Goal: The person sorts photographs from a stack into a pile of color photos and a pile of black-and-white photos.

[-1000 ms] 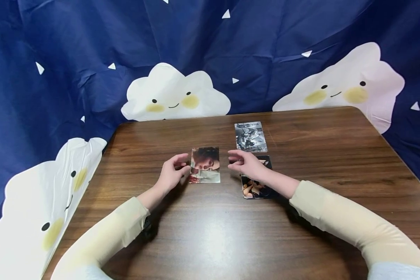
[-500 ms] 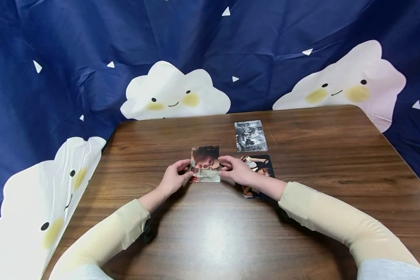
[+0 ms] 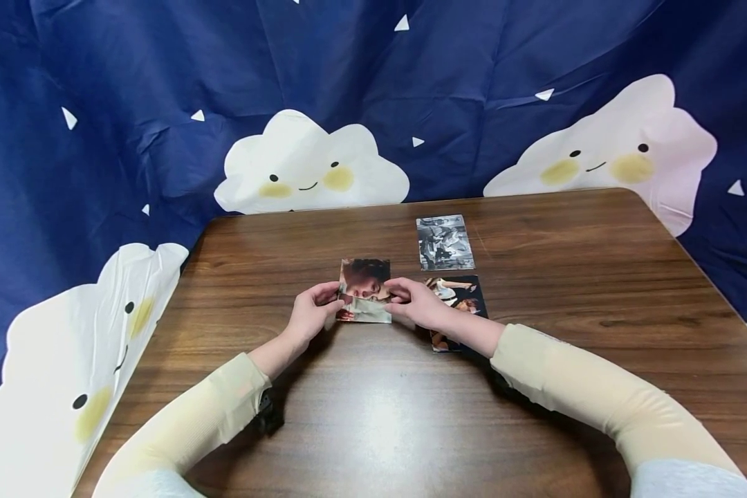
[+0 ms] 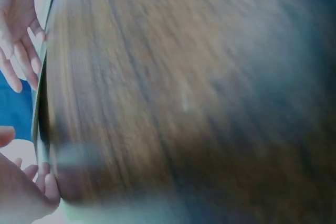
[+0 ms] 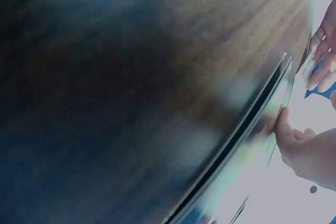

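A glossy colour photo card [image 3: 364, 277], dark at the top and pale along the bottom, lies between both hands near the middle of the table in the head view. My left hand [image 3: 308, 315] pinches its left edge with thumb and fingers. From the other side my right hand [image 3: 420, 304] pinches the right edge, its fingertips overlapping the picture. The left wrist view catches the left hand [image 4: 23, 190] low at the left, with the right hand [image 4: 21, 30] above it. In the right wrist view, the right hand's thumb [image 5: 285, 129] meets the card edge.
Under the right forearm lies a dark photo card [image 3: 467, 294], partly hidden. Beyond it is a black-and-white photo card [image 3: 446, 242]. The brown wooden table [image 3: 373, 387] ends at a blue curtain [image 3: 348, 62] printed with clouds.
My right hand has moved left, off the dark photo card, and taken the right edge of the colour one. The left hand has closed in on the left edge.
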`<state>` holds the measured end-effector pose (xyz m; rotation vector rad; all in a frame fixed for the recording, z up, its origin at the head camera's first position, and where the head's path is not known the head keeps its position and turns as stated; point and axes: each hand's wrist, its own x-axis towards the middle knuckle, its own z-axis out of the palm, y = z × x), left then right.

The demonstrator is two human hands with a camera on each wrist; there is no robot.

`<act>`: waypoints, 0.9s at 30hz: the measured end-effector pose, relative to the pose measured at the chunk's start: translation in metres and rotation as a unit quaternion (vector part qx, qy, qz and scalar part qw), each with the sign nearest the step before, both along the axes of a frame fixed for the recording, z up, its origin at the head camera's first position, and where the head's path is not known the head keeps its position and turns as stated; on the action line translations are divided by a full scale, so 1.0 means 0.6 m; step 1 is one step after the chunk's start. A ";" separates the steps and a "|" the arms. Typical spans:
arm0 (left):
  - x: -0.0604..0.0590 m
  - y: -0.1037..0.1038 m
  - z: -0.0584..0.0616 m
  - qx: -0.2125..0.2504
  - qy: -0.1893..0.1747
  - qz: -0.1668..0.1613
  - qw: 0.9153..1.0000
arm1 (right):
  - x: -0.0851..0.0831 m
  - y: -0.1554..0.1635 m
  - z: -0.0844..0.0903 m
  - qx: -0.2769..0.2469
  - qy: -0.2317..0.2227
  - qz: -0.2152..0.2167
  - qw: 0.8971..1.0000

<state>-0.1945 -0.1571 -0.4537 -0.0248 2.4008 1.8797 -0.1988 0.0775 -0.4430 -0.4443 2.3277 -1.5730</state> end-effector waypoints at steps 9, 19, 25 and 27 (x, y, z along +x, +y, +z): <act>0.004 0.010 -0.007 0.060 -0.023 0.054 0.996 | 0.002 0.000 0.003 0.015 -0.011 -0.008 1.000; 0.005 0.018 -0.001 0.118 -0.040 0.074 0.989 | -0.006 0.001 0.006 0.001 -0.041 -0.039 0.998; 0.005 0.024 0.010 0.125 -0.029 0.063 0.990 | -0.009 0.006 0.005 -0.021 -0.043 -0.052 0.997; 0.004 0.028 0.014 0.132 -0.023 0.060 0.989 | -0.010 0.009 0.005 -0.036 -0.038 -0.060 0.997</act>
